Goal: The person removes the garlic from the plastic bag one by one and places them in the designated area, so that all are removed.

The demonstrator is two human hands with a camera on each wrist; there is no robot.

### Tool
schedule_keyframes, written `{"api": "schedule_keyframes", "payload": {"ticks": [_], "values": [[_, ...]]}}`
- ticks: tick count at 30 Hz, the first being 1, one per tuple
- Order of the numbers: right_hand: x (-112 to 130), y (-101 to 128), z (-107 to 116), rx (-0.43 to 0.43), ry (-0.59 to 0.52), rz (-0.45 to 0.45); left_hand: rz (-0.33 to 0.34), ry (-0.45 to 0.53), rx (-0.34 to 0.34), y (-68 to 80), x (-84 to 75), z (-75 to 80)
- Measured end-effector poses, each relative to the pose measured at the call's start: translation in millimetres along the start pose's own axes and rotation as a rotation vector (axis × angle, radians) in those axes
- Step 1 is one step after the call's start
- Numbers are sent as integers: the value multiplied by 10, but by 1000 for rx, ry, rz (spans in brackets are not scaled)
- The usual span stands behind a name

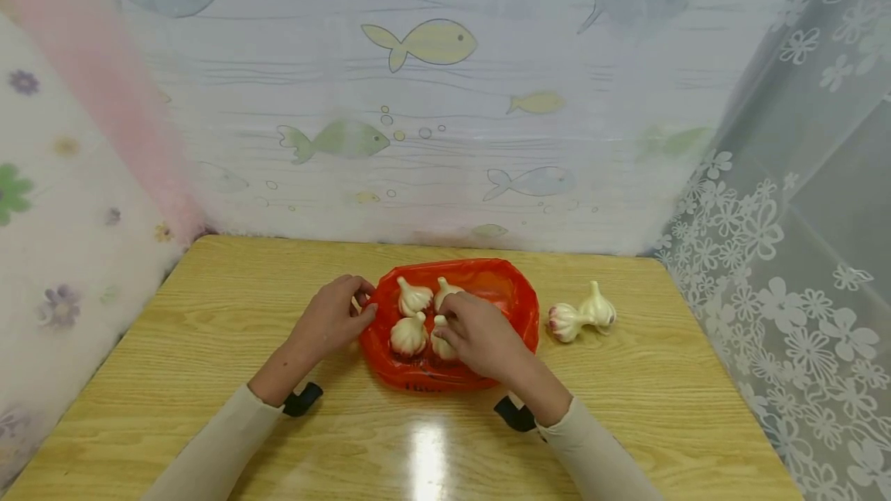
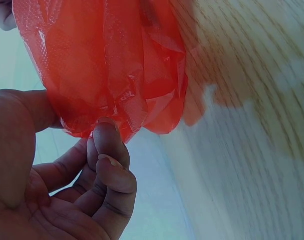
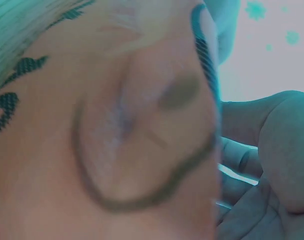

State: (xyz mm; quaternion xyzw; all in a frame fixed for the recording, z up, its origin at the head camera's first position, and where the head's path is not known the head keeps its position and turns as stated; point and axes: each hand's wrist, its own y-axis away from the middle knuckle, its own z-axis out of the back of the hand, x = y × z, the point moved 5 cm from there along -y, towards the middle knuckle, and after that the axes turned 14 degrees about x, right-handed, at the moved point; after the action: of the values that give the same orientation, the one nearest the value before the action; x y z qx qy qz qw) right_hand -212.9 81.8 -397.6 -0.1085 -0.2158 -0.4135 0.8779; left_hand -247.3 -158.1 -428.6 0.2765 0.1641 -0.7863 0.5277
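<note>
Over the wooden desk (image 1: 209, 331) now, and both hands are at the red plastic bag (image 1: 515, 304) lying in the middle of it. The left hand (image 1: 332, 321) is at the bag's left edge, and the left wrist view shows it plainly: fingers (image 2: 109, 145) and thumb pinching a bunched fold of the red plastic (image 2: 116, 65), clamped on it. The right hand (image 1: 480, 331) lies over the bag's middle, fingers curled down onto a garlic bulb (image 1: 441, 344) at the front; whether it truly grips that bulb or just rests on it, I cannot tell, since the right wrist view is filled by a blurred close surface. Three more garlic bulbs sit on the bag: one at the back left (image 1: 414, 296), one at the back beside the right hand's fingertips (image 1: 445, 291), one at the front left (image 1: 407, 335). Off to the right, clear of the bag, two bulbs (image 1: 581, 317) lie touching each other on the desk.
</note>
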Motion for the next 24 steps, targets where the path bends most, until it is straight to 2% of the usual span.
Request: {"api": "schedule_keyframes", "payload": {"ticks": [9, 19, 24], "values": [[11, 68, 149, -65, -21, 18, 9, 2, 4, -11, 12, -4], [-11, 139, 295, -94, -35, -9, 6, 1, 3, -7, -7, 3], [1, 186, 357, -132, -23, 13, 4, -1, 3, -2, 1, 4]]}}
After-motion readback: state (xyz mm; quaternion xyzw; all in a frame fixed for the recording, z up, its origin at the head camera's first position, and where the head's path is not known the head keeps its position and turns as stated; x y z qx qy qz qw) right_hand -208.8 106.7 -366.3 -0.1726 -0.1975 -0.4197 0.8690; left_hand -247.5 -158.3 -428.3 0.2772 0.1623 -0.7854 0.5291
